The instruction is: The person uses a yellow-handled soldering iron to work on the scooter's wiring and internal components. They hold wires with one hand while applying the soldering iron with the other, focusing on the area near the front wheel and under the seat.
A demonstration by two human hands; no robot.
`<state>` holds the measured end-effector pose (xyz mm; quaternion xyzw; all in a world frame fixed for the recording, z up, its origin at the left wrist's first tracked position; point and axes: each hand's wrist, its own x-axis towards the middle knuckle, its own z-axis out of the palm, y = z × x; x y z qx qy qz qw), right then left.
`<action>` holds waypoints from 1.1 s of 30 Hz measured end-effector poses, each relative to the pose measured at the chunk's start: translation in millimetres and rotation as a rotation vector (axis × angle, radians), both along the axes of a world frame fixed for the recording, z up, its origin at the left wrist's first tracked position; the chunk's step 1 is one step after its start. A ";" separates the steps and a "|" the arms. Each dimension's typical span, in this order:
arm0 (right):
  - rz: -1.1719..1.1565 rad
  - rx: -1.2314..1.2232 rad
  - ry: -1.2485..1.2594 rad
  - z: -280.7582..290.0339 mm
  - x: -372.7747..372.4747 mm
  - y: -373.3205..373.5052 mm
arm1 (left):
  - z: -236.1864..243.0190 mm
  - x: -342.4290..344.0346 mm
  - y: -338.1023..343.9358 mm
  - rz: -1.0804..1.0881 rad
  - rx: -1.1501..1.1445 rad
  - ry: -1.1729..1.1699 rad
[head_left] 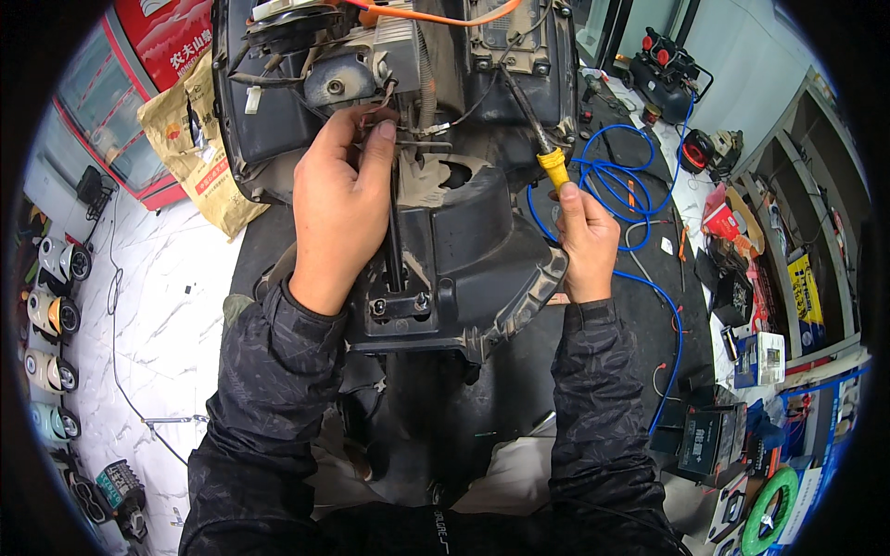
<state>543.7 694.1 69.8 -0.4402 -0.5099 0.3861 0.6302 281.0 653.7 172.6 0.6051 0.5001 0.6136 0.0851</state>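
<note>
Dark dusty plastic bodywork (473, 246) of a small vehicle lies in front of me, with a metal box-shaped unit and wiring at its far part. My left hand (343, 199) is closed in a pinch at thin reddish-brown wires (389, 94) beside a ribbed grey conduit (426, 79); its fingers partly hide the wire ends. To the right, my right hand (589, 236) grips a yellow-handled tool (553, 167) with a long metal shaft, like a screwdriver or soldering iron. The shaft slants up and left over the body, its tip near a finned metal plate (519, 51).
An orange cable (445, 13) crosses the far part of the body. Blue hose (681, 320) coils on the dark mat at right, near an air compressor (663, 69). Boxes (709, 440) and shelves (816, 204) line the right. A paper sack (199, 148) and several toy-like vehicles (51, 315) stand left.
</note>
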 end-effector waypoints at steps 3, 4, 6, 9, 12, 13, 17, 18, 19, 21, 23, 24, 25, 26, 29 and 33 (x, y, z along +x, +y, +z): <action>-0.012 0.004 -0.019 2.0 -0.4 -0.8 | 0.4 -0.1 -0.3 0.017 -0.006 0.015; -0.010 -0.007 -0.012 2.5 -0.5 -0.9 | 0.5 -0.2 -0.4 0.016 -0.011 0.014; 0.001 -0.005 -0.001 3.0 -0.7 -0.8 | 0.8 -0.3 -0.4 0.016 -0.021 0.013; 0.003 0.005 0.004 3.1 -0.8 -0.8 | 0.9 -0.1 -0.5 0.018 -0.010 0.018; 0.015 -0.011 0.003 3.4 -0.1 -0.8 | 1.8 -0.2 -0.7 0.021 -0.016 0.027; 0.020 -0.011 0.024 3.5 0.2 -1.2 | 1.8 0.2 -0.9 0.026 -0.013 0.028; 0.020 0.023 0.029 5.0 1.2 -1.3 | 2.4 1.1 -2.1 0.034 -0.006 0.037; 0.011 0.034 0.008 5.3 1.3 -1.2 | 2.4 1.1 -2.5 0.035 -0.008 0.038; 0.020 0.026 0.014 5.4 1.4 -1.5 | 2.4 1.0 -2.5 0.036 -0.010 0.039; 0.022 0.013 0.024 5.6 2.2 -2.5 | 2.2 0.8 -1.9 0.034 -0.012 0.041; 0.025 -0.012 0.033 6.1 3.9 -3.0 | 1.8 0.9 -0.6 0.032 -0.001 0.041; 0.028 -0.028 0.040 6.4 4.2 -3.2 | 1.7 0.6 -0.4 0.032 0.004 0.041; 0.031 -0.021 0.034 6.6 4.3 -3.3 | 1.5 0.4 -0.5 0.030 0.003 0.041; 0.032 -0.024 0.031 6.9 4.2 -3.4 | 1.5 0.1 -0.8 0.027 0.002 0.041; 0.024 -0.005 0.014 7.3 1.9 -3.5 | 1.6 -0.2 -1.5 0.031 0.000 0.050; 0.004 -0.005 -0.018 9.2 1.1 -4.3 | 1.0 0.4 -0.5 0.029 0.011 0.043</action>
